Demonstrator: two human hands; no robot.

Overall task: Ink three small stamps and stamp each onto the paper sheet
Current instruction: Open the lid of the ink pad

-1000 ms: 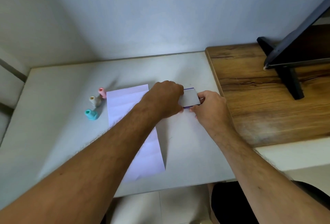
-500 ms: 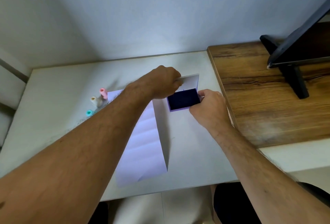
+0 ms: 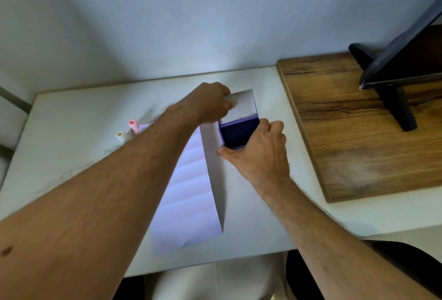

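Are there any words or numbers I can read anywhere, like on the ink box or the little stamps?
None can be read.
Ink pad and its open lid: no print, only a tiny dark mark on the lid, too small to read.
Paper sheet: blank.
Pink stamp and cream stamp: no lettering visible.

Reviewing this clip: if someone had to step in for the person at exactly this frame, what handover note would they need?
Left hand: pinches the raised lid of the ink pad.
Right hand: grips the pad's base, holding it on the white table.
Paper sheet: flat on the table left of the pad, no marks visible.
Pink stamp and cream stamp: upright beyond the sheet's far left corner. The third is hidden behind the left forearm.
Done: pad open, dark ink exposed.
Left: ink each stamp and press it on the sheet.
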